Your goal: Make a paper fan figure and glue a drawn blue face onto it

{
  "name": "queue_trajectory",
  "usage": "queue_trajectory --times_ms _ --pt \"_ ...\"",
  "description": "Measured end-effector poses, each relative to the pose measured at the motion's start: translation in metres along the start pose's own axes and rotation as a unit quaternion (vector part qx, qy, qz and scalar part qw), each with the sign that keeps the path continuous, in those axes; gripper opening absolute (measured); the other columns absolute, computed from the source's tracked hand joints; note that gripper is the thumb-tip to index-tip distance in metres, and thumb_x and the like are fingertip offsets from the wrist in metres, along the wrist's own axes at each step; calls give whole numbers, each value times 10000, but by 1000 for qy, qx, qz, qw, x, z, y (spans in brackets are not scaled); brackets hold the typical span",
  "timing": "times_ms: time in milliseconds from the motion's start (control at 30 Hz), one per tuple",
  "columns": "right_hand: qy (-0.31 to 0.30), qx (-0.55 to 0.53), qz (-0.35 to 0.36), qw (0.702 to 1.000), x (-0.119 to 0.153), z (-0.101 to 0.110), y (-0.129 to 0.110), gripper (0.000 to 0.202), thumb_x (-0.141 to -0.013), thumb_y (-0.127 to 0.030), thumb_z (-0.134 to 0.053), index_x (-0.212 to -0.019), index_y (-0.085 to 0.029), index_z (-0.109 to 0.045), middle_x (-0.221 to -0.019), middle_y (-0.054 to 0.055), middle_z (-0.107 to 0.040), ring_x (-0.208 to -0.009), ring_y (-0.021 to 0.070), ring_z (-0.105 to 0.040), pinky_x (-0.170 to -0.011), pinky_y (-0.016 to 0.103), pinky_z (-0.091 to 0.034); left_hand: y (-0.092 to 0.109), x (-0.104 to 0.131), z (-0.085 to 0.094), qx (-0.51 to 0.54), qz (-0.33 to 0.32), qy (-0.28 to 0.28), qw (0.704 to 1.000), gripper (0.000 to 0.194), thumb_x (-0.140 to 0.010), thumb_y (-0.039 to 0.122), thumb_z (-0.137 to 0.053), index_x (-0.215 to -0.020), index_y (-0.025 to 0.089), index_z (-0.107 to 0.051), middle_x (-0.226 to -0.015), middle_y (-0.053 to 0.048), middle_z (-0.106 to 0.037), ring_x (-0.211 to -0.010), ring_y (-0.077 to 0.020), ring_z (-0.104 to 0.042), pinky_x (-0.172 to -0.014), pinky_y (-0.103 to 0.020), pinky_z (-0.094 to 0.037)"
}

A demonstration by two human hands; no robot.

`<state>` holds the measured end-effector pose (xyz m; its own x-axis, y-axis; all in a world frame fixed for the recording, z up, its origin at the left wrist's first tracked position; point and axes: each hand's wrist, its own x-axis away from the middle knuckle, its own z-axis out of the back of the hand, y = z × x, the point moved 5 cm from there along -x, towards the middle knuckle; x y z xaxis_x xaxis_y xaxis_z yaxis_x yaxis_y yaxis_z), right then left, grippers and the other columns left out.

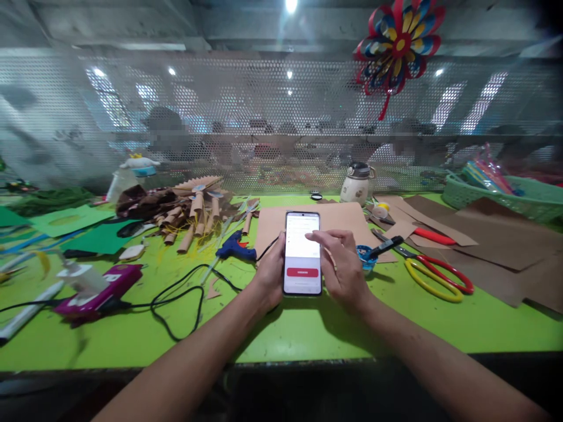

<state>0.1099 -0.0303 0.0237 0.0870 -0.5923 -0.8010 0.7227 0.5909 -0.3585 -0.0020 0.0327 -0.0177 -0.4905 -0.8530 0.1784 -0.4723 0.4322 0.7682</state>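
A smartphone (302, 252) stands upright in front of me, its lit screen showing a white page with a red button near the bottom. My left hand (271, 272) is closed around its left side. My right hand (343, 258) has its index finger stretched over the upper screen, while the other fingers are bent; whether the fingertip touches the glass I cannot tell. Behind the phone lies a sheet of tan paper (268, 220). Left of my left hand rests a blue glue gun (237, 246) with a black cord. Just right of my right hand is a small blue container (366, 258).
Red-and-yellow-handled scissors (433, 275) and brown paper sheets (479, 234) lie at right, before a green basket (505, 196). Rolled paper tubes (193, 217) are heaped at left, near a magenta power strip (101, 293). A bottle (355, 187) stands by the mesh partition (264, 99).
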Motion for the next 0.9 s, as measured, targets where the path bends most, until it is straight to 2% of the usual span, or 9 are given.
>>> queue_trajectory --times_ms 167,333,533,700,900 --pt "48 -19 -1 999 -1 5 1 367 -875 -55 -445 -1204 -176 -557 -1081 103 -631 -1031 268 -499 -815 452 -459 1 2 -1 -4 -1 -1 1000 505 -961 475 -369 -1257 121 -576 -929 -141 -735 -699 -274 -714 -722 -428 -556" --pt "48 -23 11 999 0 6 0 348 -863 -64 -478 -1186 -165 -559 -1066 100 -646 -1032 267 -500 -825 453 -460 0 1 0 11 8 -10 1000 501 -961 475 -375 -1250 120 -580 -963 -140 -730 -768 -273 -716 -759 -409 -550" --pt "4 10 21 1000 -1 2 -3 428 -883 -84 -471 -1303 -163 -475 -1134 80 -675 -1080 276 -473 -884 486 -419 1 2 -3 11 5 -7 1000 488 -969 461 -357 -1220 115 -596 -887 -129 -738 -672 -246 -713 -714 -386 -561" --pt "-18 42 49 998 -2 -2 -7 444 -889 -89 -456 -1326 -162 -473 -1177 96 -659 -1148 281 -458 -936 486 -383 2 3 -3 9 2 11 1000 468 -972 445 -360 -1180 111 -613 -783 -110 -737 -595 -236 -700 -650 -368 -568" --pt "-73 75 67 992 1 -9 -5 538 -866 -67 -457 -1394 -150 -392 -1166 93 -675 -1247 309 -397 -983 514 -326 -1 0 0 30 18 -9 999 469 -967 446 -381 -1227 114 -588 -858 -123 -739 -627 -248 -708 -698 -395 -564"
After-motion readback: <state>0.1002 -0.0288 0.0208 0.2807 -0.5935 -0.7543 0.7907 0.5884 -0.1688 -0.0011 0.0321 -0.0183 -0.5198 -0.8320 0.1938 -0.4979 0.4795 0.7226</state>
